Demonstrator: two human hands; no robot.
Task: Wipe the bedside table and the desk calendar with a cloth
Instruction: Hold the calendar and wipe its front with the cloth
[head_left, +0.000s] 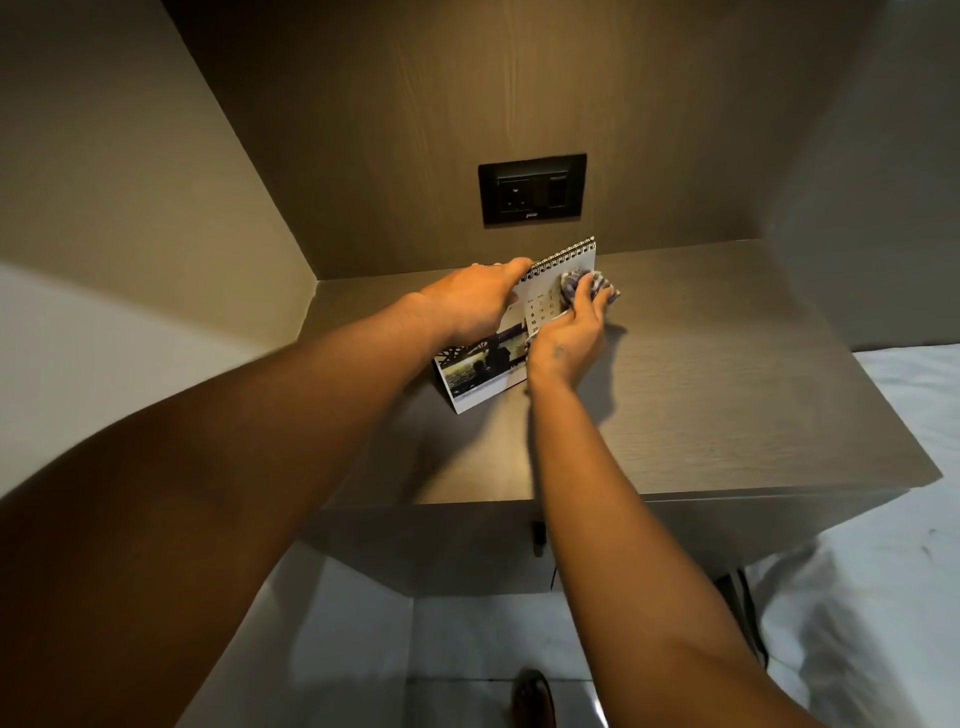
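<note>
- My right hand (569, 338) was closed round the cloth (587, 286), fingers curled over its checked folds, and pressed it flat against the front page of the calendar (543, 299).
- The cloth sat on the page's upper right corner, just under the spiral binding, with a fold sticking out past the right edge toward 3 o'clock.
- A thin strip of the cloth also showed under my right palm, at 7 o'clock from the fingers.
- My left hand (480, 306) gripped the calendar at its top left, fingers bent over the binding and thumb on the front side, as far as I could tell.
- My two hands were close together, the left at 9 o'clock from the right, and my wrists nearly touched over the page.
- The calendar stood tilted, tent-like, on the table (727, 395), near the back and a bit left of centre; date numbers showed between my hands, and a dark photo filled its lower left part.
- The table top was dark wood grain; my right hand's shadow fell on it toward 5 o'clock from the calendar.
- A black socket plate (532, 188) sat on the wood wall panel at 12 o'clock from the calendar, well apart from it.
- White bedding (883, 597) lay at 4 o'clock, beside the table.
- A dark shoe (532, 696) showed on the pale floor at 6 o'clock.
</note>
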